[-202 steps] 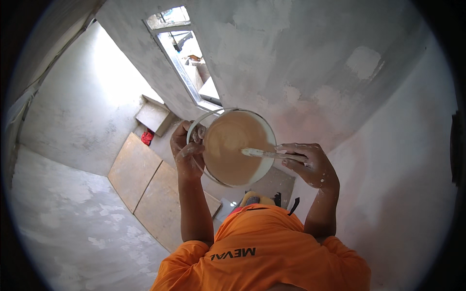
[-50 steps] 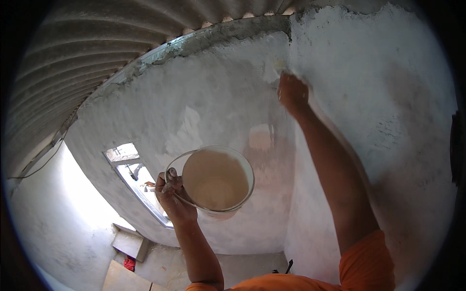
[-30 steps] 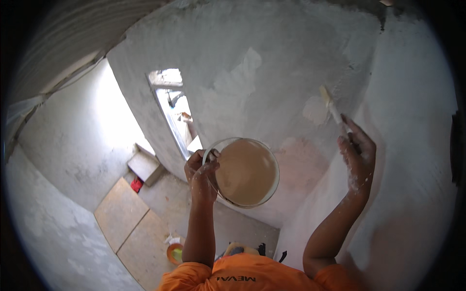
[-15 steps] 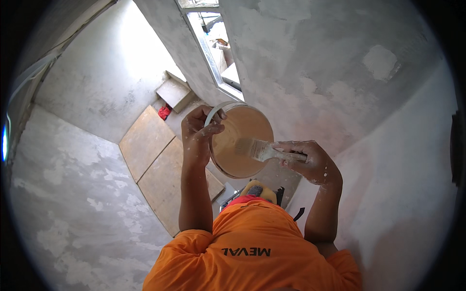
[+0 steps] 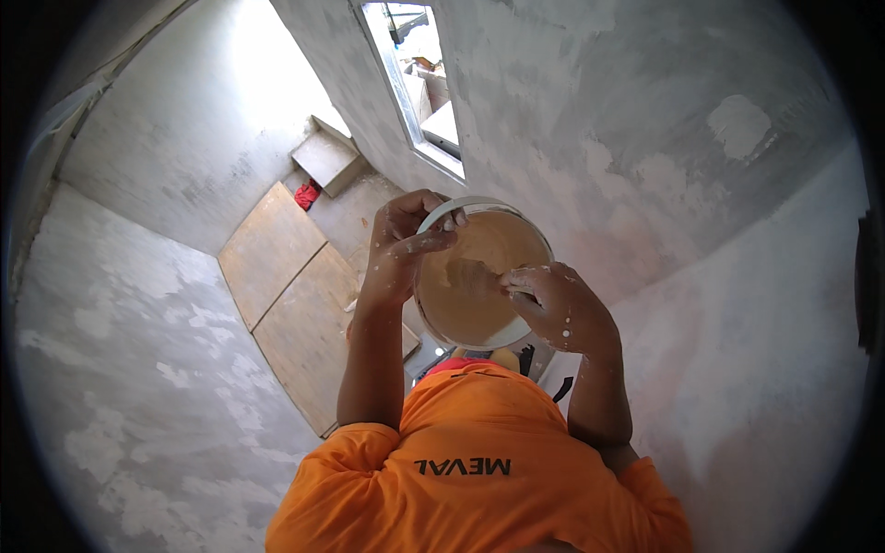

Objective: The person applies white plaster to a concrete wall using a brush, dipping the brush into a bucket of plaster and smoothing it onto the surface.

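Note:
A round bucket [image 5: 509, 330] of pinkish-tan paint [image 5: 466, 313] hangs in front of my orange shirt. My left hand [image 5: 413, 238] grips the bucket's pale handle band [image 5: 472, 202] at the upper left of the rim, fingers curled round it. Over the bucket's opening, my right hand [image 5: 564, 309] is closed on the handle of a paintbrush [image 5: 475, 275]. Its head points left into the bucket and is coated in paint, so its edges blend with the paint there. Pale splashes dot both hands.
Patchy grey plastered walls [image 5: 590, 92] rise close on the right and left [image 5: 138, 369]. A narrow window [image 5: 415, 83] opens ahead. Wooden boards [image 5: 309, 304] lie on the floor at left, near a red cloth [image 5: 306, 194] and a pale box-like block [image 5: 328, 164].
The brush has gone lower into the bucket, and its head is now paint-covered. My right hand has moved left, over the bucket's rim. The bucket and left hand have shifted slightly right.

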Demonstrator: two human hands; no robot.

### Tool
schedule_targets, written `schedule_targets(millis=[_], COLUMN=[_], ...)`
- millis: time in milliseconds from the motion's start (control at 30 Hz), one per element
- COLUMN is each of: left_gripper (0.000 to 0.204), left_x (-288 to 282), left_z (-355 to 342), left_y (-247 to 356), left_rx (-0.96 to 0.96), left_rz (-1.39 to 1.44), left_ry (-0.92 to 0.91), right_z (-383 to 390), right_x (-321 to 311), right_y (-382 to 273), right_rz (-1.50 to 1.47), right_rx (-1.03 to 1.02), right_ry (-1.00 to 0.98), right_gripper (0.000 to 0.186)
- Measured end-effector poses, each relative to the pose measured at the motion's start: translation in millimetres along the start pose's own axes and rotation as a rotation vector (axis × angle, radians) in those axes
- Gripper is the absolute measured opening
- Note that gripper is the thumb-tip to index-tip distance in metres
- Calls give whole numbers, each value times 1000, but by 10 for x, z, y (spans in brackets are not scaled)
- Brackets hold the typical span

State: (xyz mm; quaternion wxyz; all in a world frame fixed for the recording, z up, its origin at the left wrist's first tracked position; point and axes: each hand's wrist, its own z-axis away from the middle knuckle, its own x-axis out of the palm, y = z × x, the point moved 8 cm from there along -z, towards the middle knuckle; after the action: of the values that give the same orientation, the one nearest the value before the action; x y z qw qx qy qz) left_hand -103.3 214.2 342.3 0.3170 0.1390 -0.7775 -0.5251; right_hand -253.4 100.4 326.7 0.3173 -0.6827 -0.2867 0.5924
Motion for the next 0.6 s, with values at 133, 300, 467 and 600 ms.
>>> schedule_targets(millis=[133,300,467,600], left_gripper=[16,14,12,14], left_x=[87,205,365,348], left_z=[-43,-120,-176,-204], left_y=[-179,-316,-377,-402], left_rx=[-110,-81,-120,-107], left_rz=[10,19,110,133], left_ry=[-5,-66,-164,-155], right_z=[-108,-41,-189,-262], right_x=[204,421,682,616], right_y=[329,417,356,218], right_rz=[265,480,449,329], right_rx=[197,72,20,-59], right_ry=[20,44,54,163], right_gripper=[25,34,35,28])
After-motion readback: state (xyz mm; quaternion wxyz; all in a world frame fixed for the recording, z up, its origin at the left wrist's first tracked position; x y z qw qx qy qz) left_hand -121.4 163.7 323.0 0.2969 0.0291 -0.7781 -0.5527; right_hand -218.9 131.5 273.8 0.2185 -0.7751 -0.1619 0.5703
